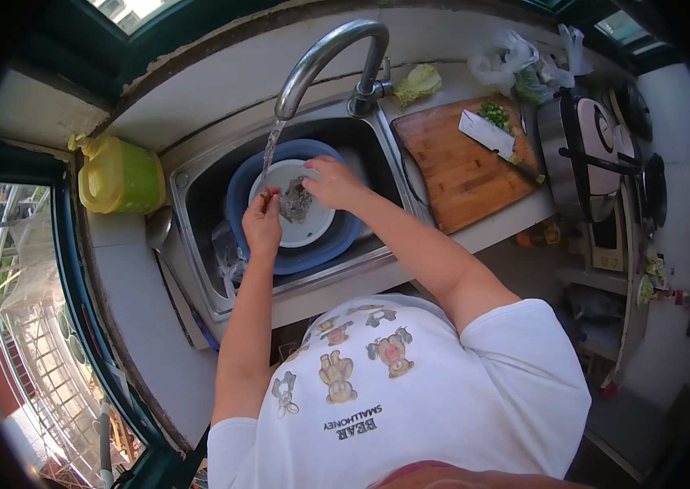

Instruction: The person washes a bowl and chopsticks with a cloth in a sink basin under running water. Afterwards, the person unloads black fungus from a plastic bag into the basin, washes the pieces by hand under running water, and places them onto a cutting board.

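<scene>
Water runs from the curved faucet [333, 45] past my left hand [263, 224], whose fingers are pinched together over a white bowl [310, 233]. Whatever they hold is too small to make out. My right hand [335, 184] reaches over the bowl's far right side, its fingers closed together near the rim; anything in them is hidden. Between both hands, a heap of greyish, glossy pieces [296, 204], resembling raw shrimp, lies in the bowl. The bowl sits inside a blue basin [345, 239] in the steel sink [390, 175].
Right of the sink lies a wooden cutting board [451, 175] with a cleaver [487, 134] and chopped greens [495, 116]. A cabbage leaf [418, 85] and plastic bags [516, 61] lie behind. A yellow-green jug [121, 175] and a ladle [159, 228] are at left; a cooker [581, 155] stands at right.
</scene>
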Action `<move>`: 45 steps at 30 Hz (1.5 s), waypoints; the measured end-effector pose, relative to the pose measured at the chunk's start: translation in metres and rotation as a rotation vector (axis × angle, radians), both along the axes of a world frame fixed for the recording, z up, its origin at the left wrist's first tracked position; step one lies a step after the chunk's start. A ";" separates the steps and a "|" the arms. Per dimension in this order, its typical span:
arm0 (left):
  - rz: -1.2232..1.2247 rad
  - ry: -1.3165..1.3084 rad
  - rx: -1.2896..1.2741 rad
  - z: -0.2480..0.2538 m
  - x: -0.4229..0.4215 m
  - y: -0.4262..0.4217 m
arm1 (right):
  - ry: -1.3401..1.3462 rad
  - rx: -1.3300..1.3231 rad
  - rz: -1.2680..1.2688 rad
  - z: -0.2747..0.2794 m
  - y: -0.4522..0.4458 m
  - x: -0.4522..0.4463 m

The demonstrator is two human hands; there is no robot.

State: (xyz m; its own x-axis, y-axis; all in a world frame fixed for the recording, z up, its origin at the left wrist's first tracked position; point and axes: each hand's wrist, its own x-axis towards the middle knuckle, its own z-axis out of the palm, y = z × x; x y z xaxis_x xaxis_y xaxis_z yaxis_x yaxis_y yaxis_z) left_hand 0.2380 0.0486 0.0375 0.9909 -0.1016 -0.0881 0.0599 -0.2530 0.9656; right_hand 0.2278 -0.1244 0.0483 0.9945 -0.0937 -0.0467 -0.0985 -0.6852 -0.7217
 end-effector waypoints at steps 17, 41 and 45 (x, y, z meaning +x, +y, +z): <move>0.096 -0.219 0.081 0.103 -0.010 -0.019 | -0.237 0.151 -0.185 0.043 -0.152 0.053; -0.869 -0.788 0.349 0.141 -0.142 -0.059 | -0.434 0.888 0.088 0.136 -0.045 -0.233; -1.060 -1.018 0.392 0.134 -0.209 -0.123 | -0.523 0.717 -0.062 0.139 -0.100 -0.339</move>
State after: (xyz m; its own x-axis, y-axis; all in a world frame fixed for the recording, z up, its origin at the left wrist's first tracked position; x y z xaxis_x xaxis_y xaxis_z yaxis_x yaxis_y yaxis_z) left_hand 0.0293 -0.0746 0.1716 0.1319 -0.9168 0.3771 -0.9379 0.0077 0.3467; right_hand -0.1111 -0.2243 0.1876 0.8993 -0.2705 0.3436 0.3417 -0.0555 -0.9382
